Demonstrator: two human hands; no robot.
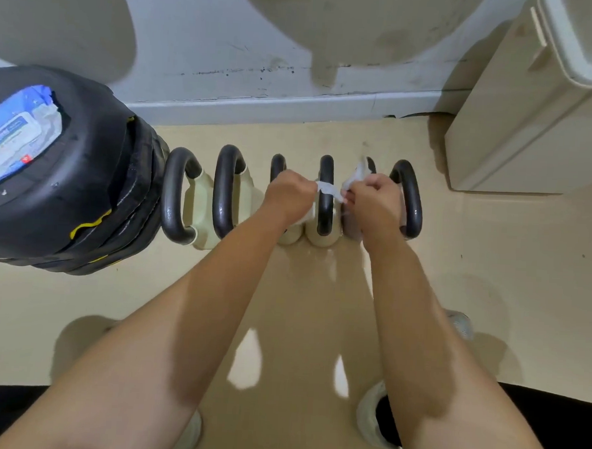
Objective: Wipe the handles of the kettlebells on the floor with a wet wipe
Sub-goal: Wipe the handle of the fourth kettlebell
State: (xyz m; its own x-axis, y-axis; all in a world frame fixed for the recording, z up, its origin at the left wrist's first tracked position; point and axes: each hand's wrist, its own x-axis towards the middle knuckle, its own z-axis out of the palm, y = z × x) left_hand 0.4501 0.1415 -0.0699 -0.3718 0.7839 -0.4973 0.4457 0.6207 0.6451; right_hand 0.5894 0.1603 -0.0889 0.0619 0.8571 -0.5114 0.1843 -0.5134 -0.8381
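Several cream kettlebells with black handles stand in a row on the beige floor near the wall. A white wet wipe (328, 188) is stretched across the black handle (324, 205) of the fourth kettlebell from the left. My left hand (288, 196) pinches the wipe's left end, and my right hand (374, 202) pinches its right end, where the bunched wipe sticks up. The handle behind my left hand and the one behind my right hand are partly hidden.
A stack of black tyres (67, 185) stands at the left, with a blue pack of wet wipes (16, 137) on top. A beige cabinet (519, 133) is at the right, the grey wall skirting (259, 109) behind. My shoes (370, 413) are near the bottom.
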